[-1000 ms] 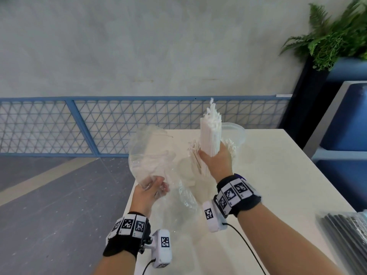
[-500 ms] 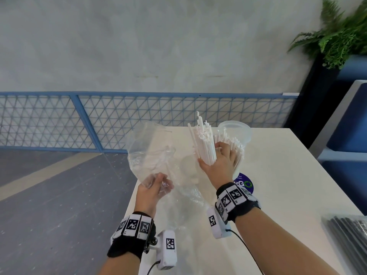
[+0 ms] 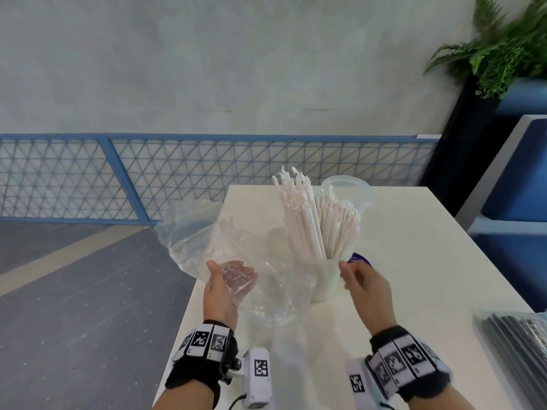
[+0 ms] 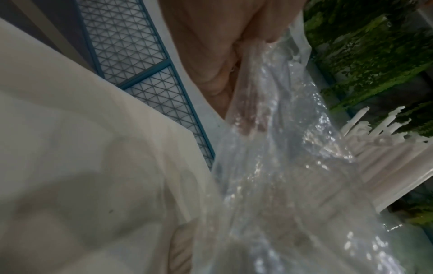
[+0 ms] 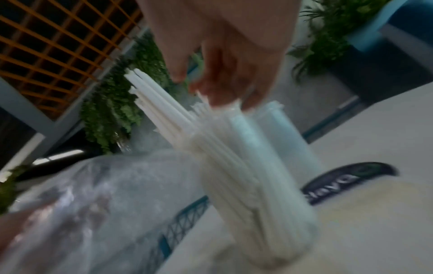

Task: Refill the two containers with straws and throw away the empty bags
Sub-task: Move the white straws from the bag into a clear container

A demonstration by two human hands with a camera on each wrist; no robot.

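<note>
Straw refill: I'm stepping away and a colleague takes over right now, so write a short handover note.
Left hand: grips the clear bag, which looks empty, off the table's left edge.
Right hand: open, holds nothing, beside the near container.
Done: the white straws stand in the near container.
Left: the second container behind it looks empty; a bag of dark straws lies at the table's right edge. Fill that container, then throw away both bags.
</note>
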